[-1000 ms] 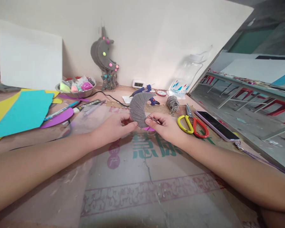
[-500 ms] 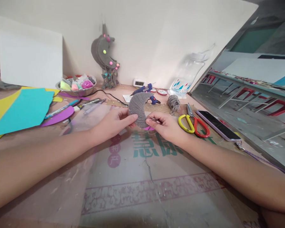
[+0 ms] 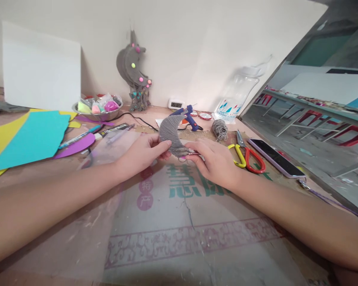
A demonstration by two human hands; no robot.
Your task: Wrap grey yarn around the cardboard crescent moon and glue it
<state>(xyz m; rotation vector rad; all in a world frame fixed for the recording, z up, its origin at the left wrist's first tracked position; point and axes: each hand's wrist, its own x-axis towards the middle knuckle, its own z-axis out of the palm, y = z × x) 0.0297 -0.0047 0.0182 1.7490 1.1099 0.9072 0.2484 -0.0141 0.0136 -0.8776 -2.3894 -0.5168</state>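
A crescent moon (image 3: 170,133) wound in grey yarn is pinched between the thumb and fingers of my left hand (image 3: 149,153). Its lower tip points right, where a bit of pink or purple shows. My right hand (image 3: 213,159) grips slim metal tweezers (image 3: 191,152), whose tips lie at the crescent's lower end; part of them is hidden in the fingers. A thin loop of yarn hangs just below. Behind the crescent lies a blue glue gun (image 3: 191,119). A ball of grey yarn (image 3: 220,130) sits beyond my right hand, and yellow-and-red scissors (image 3: 254,161) lie beside that hand.
A phone (image 3: 277,157) lies at the right edge. Coloured sheets (image 3: 30,139), pens and a metal bowl (image 3: 98,116) of clay packets are at left. Against the wall stand a crescent ornament (image 3: 133,65), a small clock (image 3: 176,104) and a clear jug (image 3: 235,95). A clear sheet covers printed cardboard.
My right hand has brought the tweezers left against the crescent's lower tip, and its fingers have shifted. The crescent has turned slightly in my left hand. The whole view has drifted a little.
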